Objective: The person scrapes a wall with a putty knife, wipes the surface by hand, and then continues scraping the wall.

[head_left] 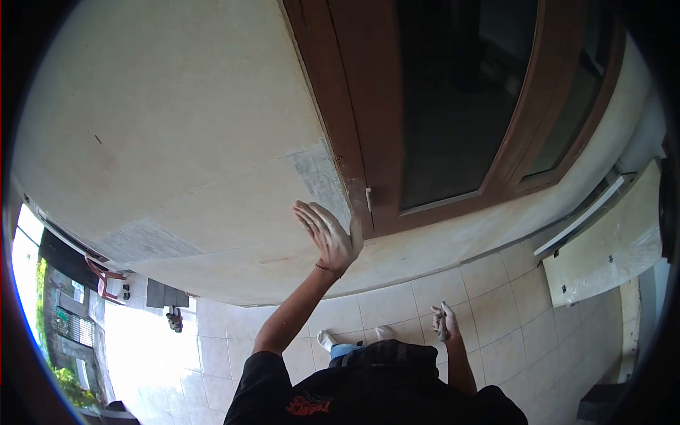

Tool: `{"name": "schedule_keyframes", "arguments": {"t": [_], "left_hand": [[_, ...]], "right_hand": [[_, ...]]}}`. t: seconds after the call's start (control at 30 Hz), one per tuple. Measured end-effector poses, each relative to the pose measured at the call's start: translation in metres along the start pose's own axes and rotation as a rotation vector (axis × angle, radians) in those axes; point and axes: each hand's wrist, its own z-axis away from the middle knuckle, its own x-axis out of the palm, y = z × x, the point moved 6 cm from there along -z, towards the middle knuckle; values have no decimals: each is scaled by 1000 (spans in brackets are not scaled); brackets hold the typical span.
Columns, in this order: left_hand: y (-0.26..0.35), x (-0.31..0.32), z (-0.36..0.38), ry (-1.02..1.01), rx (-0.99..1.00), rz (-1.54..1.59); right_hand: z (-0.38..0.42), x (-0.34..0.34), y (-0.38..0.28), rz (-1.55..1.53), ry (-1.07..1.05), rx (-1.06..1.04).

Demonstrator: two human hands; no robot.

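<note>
My left hand [329,234], coated in pale dust, is raised to the cream wall [191,92] beside the brown window frame [354,127]. Its fingers are stretched out, and the thumb lies along the lower corner of the frame. A grey patch [315,173] runs up the wall edge just beyond the fingers. Down at my right side, my right hand [448,324] is dusty too. Its fingers are curled around a small greyish thing too small to name.
A wider grey patch [145,241] marks the wall further left. Pale floor tiles [389,304] lie under my feet. At the right, a plastic-wrapped panel [602,244] leans near the wall. A red chair [105,276] and dark shoes [174,319] are at the left.
</note>
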Motion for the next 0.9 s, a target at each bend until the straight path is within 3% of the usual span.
{"name": "schedule_keyframes", "arguments": {"t": [0.1, 0.2, 0.3, 0.33, 0.4, 0.43, 0.5, 0.63, 0.7, 0.8, 0.9], "left_hand": [[-37, 41, -31, -69, 274, -308], [-16, 34, -27, -113, 70, -69], [-23, 32, -13, 116, 249, -259], [-39, 46, -14, 33, 350, -382], [-43, 58, 6, -45, 361, -382], [-45, 62, 20, -89, 375, -381], [-53, 64, 63, -311, 192, -303], [-38, 35, 147, -689, 54, -149], [-30, 18, 184, -683, -18, -73], [-44, 24, 228, -1009, -963, 642], [-39, 21, 211, -627, -1001, 916]], "right_hand": [[-20, 11, 13, -79, -65, 46], [-19, 46, 8, 63, -142, 64], [-16, 82, 1, 113, -134, 26], [-14, 89, 1, 119, -121, 22], [-22, 99, -1, 143, -131, -26], [-16, 109, -13, 332, -83, -84], [-2, 132, -30, 366, -72, -195], [6, 165, -48, 406, -73, -351], [12, 188, -61, 435, -79, -364], [35, 242, -81, 437, -214, -444], [35, 283, -87, 435, -351, -497]]}}
